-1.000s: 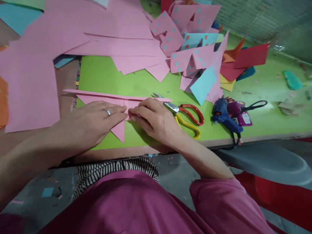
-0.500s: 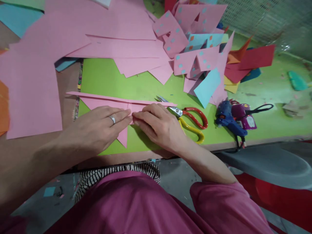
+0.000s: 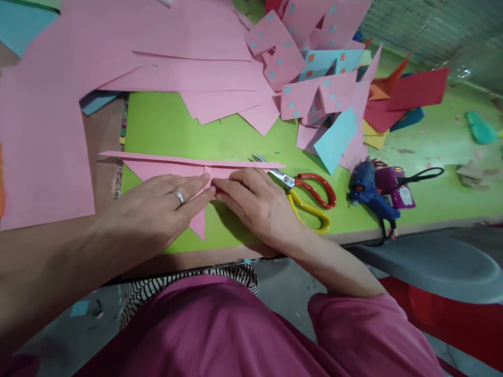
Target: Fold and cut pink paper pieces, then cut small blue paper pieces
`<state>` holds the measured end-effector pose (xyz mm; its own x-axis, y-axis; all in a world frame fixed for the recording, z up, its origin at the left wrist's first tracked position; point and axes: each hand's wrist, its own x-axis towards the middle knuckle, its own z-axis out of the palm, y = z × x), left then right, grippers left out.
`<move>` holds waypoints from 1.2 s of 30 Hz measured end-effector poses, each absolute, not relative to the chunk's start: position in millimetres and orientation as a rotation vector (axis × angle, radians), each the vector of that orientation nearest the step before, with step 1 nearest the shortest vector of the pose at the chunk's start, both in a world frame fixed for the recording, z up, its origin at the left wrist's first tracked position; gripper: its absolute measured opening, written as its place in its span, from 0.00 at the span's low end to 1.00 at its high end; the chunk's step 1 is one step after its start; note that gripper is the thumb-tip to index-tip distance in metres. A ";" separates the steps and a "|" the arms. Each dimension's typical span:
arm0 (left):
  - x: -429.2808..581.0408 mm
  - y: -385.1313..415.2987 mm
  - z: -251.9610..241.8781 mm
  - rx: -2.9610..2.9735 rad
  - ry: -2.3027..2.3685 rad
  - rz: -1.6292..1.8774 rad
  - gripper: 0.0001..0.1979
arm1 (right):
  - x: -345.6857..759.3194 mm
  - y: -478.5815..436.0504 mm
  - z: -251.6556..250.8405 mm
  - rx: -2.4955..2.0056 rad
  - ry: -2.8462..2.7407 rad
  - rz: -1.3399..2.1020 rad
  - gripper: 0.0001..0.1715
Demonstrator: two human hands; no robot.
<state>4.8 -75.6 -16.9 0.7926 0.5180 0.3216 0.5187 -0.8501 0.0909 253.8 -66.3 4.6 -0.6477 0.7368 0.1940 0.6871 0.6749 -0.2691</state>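
A folded pink paper [image 3: 135, 166] lies on the green table top, its long narrow strip raised along the far edge and a pointed flap hanging towards me. My left hand [image 3: 163, 204], with a ring on one finger, rests flat across it with the fingers stretched out. Fingertips of my right hand [image 3: 255, 204] are bunched on the paper's middle and meet the left fingertips; the exact pinch is partly hidden. Just beyond the right hand are scissors [image 3: 288, 180] with one red and one yellow handle, their blades partly under the paper strip.
Large pink sheets [image 3: 165, 31] spread over the back and left. Dotted pink folded pieces [image 3: 318, 97] and a light blue piece [image 3: 336, 141] pile up at the back right. A blue glue gun [image 3: 365, 186] lies right of the scissors. A grey stool [image 3: 432, 267] stands beside the table.
The view has shifted slightly. Both hands stay at the same place on the pink paper, with only small finger movement.
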 end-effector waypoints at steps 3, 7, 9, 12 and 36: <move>2.0 -76.0 -19.8 -2.995 -0.819 -0.522 0.24 | 253.4 -66.4 4.8 -1.144 -2.610 0.246 0.21; 4.5 -81.3 -11.8 -3.029 -0.909 -0.531 0.21 | 253.2 -66.6 6.6 -1.147 -2.609 0.217 0.20; 6.3 -84.1 -6.8 -3.043 -0.961 -0.496 0.22 | 253.2 -66.6 7.1 -1.132 -2.609 0.197 0.20; 6.7 -85.1 -5.7 -3.053 -0.949 -0.484 0.23 | 253.0 -66.4 6.9 -1.131 -2.610 0.186 0.20; 7.6 -86.1 -13.1 -3.007 -0.894 -0.484 0.22 | 252.5 -68.8 7.6 -1.126 -2.639 0.106 0.18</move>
